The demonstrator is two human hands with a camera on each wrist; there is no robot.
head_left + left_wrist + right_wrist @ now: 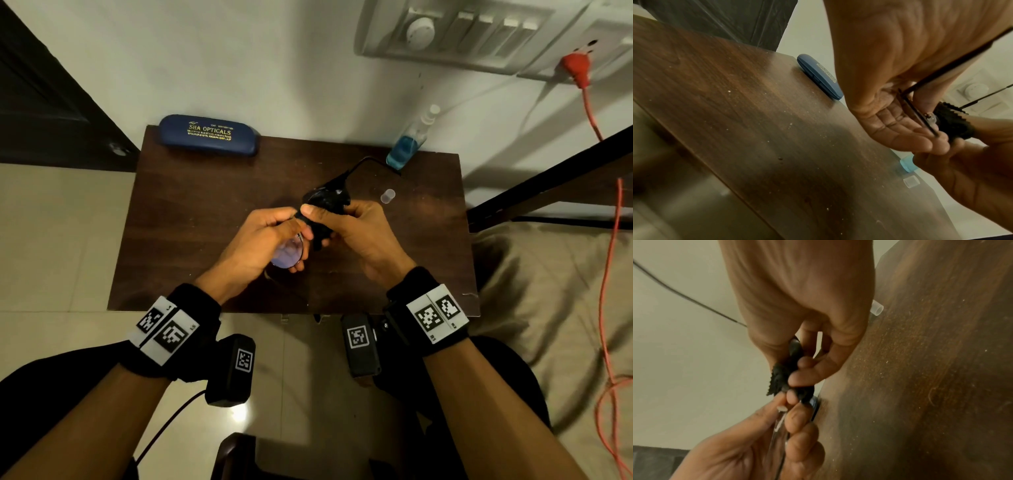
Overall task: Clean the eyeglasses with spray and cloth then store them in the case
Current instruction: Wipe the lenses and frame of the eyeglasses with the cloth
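Observation:
Over the middle of the dark wooden table [191, 240] my left hand [263, 240] holds the thin-framed eyeglasses [287, 253] by the rim of one lens. My right hand [346, 226] pinches a black cloth [325, 202] around the other lens, which the cloth hides. One temple arm [370, 161] sticks out toward the back. In the left wrist view the frame [920, 116] lies across my fingers next to the cloth [953, 125]. In the right wrist view the cloth [785, 378] is bunched between thumb and fingers. The blue case [209, 135] lies shut at the back left. The spray bottle [409, 144] stands uncapped at the back right.
A small clear cap [387, 196] lies on the table right of my hands. An orange cable [609, 274] hangs from a wall plug [577, 66] at the right. A bed [548, 291] borders the table's right side, a dark door [41, 85] the left.

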